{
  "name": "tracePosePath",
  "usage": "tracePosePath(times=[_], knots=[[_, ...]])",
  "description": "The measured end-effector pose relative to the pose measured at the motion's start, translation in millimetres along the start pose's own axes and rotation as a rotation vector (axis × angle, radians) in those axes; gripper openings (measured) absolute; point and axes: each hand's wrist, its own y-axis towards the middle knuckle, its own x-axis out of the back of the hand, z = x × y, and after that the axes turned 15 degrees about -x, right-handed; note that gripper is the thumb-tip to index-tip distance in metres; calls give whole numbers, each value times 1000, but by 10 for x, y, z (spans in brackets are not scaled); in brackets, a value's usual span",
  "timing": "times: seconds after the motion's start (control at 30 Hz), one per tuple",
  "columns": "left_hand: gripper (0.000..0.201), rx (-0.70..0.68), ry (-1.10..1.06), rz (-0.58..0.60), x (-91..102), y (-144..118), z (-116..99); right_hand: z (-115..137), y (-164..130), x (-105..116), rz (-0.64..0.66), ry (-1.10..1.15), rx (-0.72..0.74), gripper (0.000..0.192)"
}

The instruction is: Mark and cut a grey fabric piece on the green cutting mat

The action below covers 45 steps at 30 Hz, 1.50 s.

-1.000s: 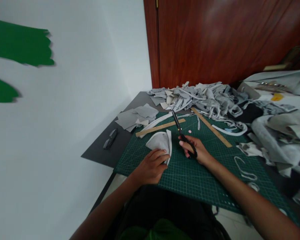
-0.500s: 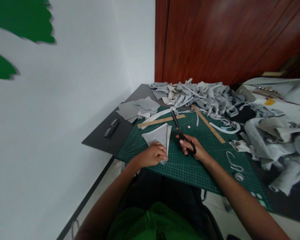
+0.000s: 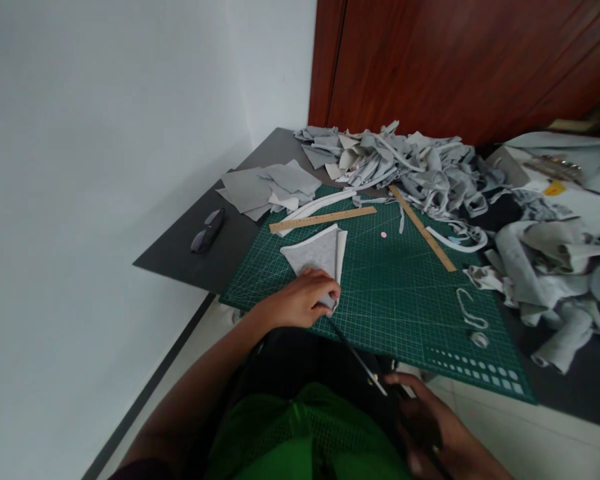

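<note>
A grey triangular piece of fabric (image 3: 314,252) with white edging lies on the green cutting mat (image 3: 405,293), its narrow end toward me. My left hand (image 3: 300,299) is closed on that narrow end near the mat's front edge. Below the table edge, over my lap, my right hand (image 3: 430,413) grips a pair of black scissors (image 3: 357,360). The blades point up and left, and their tips come close to the narrow end beneath my left fingers. Shadow and blur partly hide the scissor handles.
Two wooden rulers, one lying across (image 3: 325,219) and one slanted (image 3: 425,230), rest on the mat. Glasses (image 3: 209,230) and grey fabric sheets (image 3: 250,190) lie at the left. Fabric scraps (image 3: 410,163) are heaped at the back, with rolled pieces (image 3: 540,267) at the right.
My right hand has brought the scissors from above the mat down toward my lap, turning the blades toward the fabric's narrow end. My left hand keeps hold of the fabric. The view has tilted.
</note>
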Motion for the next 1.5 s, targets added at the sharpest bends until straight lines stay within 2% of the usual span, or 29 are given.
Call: tracePosePath(times=[0.1, 0.17, 0.27, 0.4, 0.57, 0.7, 0.83, 0.93, 1.5], knots=[[11, -37, 2, 31, 9, 2, 4, -16, -54, -105, -22, 62, -67, 76], [11, -57, -11, 55, 13, 2, 18, 53, -134, -134, -48, 81, -45, 60], [13, -65, -26, 64, 14, -2, 42, 160, -257, -156, -57, 100, -14, 49], [20, -72, -53, 74, 17, 2, 59, 231, -305, -192, -46, 207, -13, 60], [26, -77, -93, 96, 42, 11, 65, 297, -293, -157, -26, 292, -106, 64], [29, -75, -110, 100, 52, 15, 63, 350, -318, -61, -47, 254, -130, 66], [47, -76, -101, 97, 52, 27, 55, 371, -348, 26, -96, 198, -139, 65], [53, -67, -99, 102, 50, 33, 53, 371, -343, 50, -83, 201, -138, 60], [50, -77, -81, 77, 3, 34, 90, 367, -226, 68, -107, 199, -106, 62]])
